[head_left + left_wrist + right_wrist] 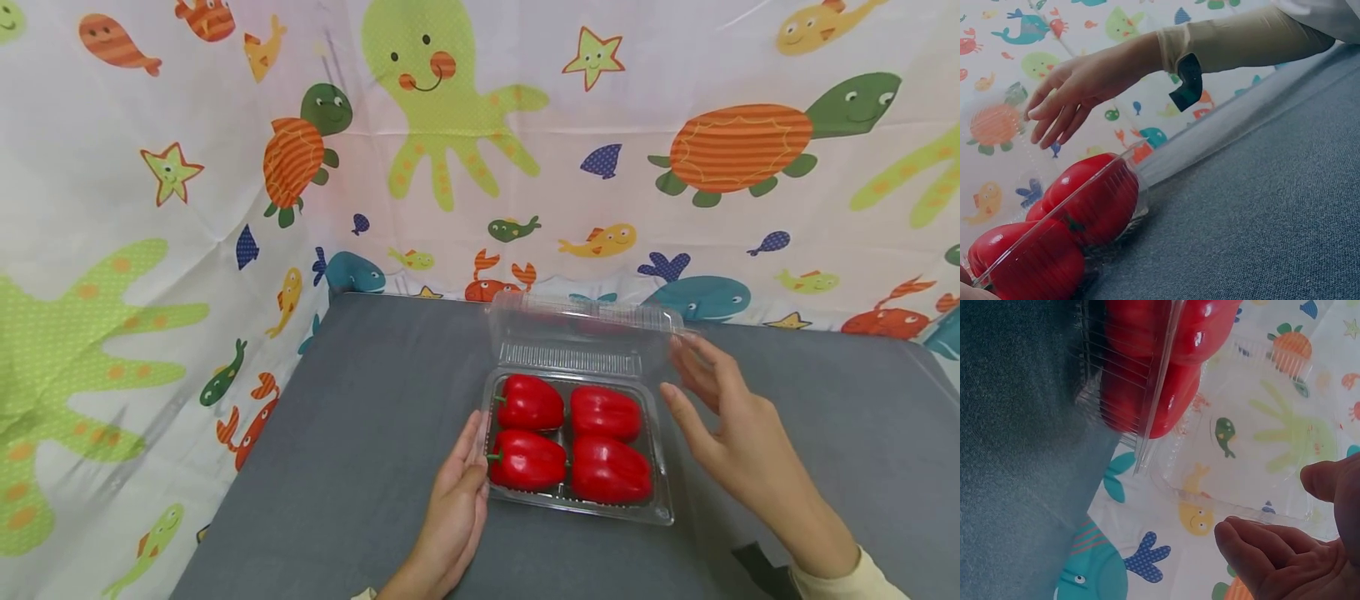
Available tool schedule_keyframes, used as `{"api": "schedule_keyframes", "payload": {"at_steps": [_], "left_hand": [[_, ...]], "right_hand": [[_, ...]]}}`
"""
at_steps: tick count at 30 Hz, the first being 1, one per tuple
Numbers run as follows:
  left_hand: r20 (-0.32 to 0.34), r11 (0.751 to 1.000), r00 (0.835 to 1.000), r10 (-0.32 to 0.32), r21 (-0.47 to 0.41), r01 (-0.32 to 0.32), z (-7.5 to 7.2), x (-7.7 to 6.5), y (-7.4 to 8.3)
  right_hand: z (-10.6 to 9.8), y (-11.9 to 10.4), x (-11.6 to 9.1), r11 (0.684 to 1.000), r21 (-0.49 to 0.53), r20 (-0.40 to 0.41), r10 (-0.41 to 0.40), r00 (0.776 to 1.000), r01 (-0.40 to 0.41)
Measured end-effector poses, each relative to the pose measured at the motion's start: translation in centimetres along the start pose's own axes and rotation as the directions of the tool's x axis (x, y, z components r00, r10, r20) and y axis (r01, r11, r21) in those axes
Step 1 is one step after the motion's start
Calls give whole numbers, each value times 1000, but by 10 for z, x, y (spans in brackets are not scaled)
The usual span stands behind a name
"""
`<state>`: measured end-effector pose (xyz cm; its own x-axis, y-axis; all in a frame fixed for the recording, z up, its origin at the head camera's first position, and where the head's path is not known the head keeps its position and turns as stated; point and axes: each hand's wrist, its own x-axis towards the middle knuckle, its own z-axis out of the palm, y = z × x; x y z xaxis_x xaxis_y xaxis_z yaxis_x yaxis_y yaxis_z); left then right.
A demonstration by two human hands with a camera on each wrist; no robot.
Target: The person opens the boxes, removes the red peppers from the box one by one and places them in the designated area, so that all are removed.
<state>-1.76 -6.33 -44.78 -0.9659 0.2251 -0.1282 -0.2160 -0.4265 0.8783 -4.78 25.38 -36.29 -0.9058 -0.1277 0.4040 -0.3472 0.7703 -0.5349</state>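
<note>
A clear plastic clamshell container point(555, 502) sits on the grey table with several red bell peppers point(531, 460) in it, some with green stems showing. Its transparent lid point(570, 333) stands raised at the back, leaning away. My left hand point(450, 500) holds the container's left side, thumb and fingers at the rim; only a bit of it shows at the lower left corner of the left wrist view. By the lid's right edge is my right hand point(738, 433), fingertips right at the plastic, thumb spread apart. In the right wrist view the lid point(1254, 456) lies beyond these fingers.
A grey cloth point(360, 433) covers the table. Behind and to the left hangs a white curtain point(510, 183) printed with sea animals, meeting the table's back and left edges. A dark strap point(761, 567) hangs near the right sleeve point(843, 579).
</note>
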Motion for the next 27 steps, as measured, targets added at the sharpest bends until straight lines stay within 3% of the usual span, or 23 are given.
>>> {"api": "schedule_keyframes", "payload": {"at_steps": [6, 27], "left_hand": [[1, 1000, 1000, 3, -6, -3, 0, 0, 0], [10, 1000, 1000, -11, -5, 11, -1, -1, 0]], "right_hand": [[3, 4, 2, 999, 4, 55, 47, 997, -47], [11, 18, 13, 996, -14, 210, 85, 974, -84]]}}
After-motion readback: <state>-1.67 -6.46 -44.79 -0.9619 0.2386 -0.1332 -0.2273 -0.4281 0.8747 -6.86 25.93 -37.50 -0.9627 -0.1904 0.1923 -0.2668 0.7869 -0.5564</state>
